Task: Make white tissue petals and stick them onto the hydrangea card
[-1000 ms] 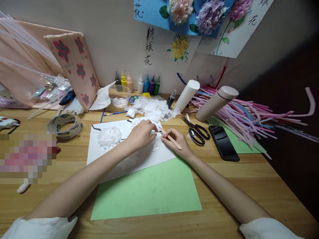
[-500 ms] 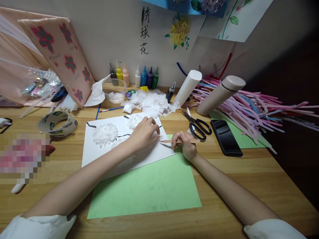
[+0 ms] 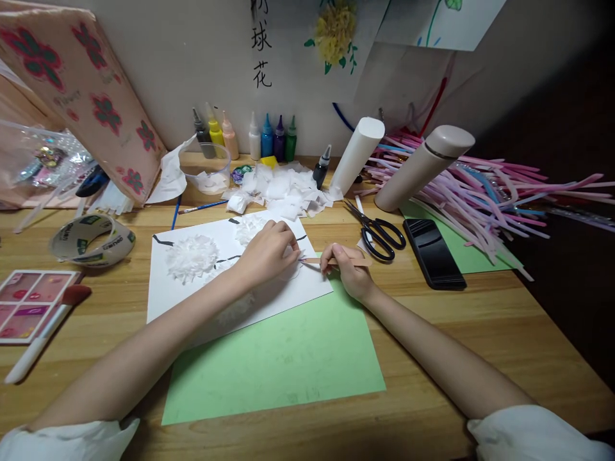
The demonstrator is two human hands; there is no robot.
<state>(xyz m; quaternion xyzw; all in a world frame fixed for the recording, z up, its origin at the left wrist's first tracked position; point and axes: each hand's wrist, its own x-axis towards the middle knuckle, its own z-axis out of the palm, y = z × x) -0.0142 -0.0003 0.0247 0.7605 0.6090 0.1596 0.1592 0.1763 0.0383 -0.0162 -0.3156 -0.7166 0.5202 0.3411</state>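
My left hand rests over the white sheet, fingers bent and pinched together. Whatever they hold is hidden or too small to make out. My right hand is closed around a slim tan pencil-like stick. Its tip points left and reaches the fingertips of my left hand. White tissue-paper pompom flowers sit on the sheet beside short dark painted strokes, some partly covered by my left arm. Under the sheet lies green paper.
Torn white tissue pieces lie behind the sheet, near paint bottles. To the right are black scissors, a phone, a tumbler and pipe cleaners. At left are a tape roll and a makeup brush.
The stick's tip has come closer to my left fingertips as my right hand shifted slightly left. The whole view has also tilted down a little.
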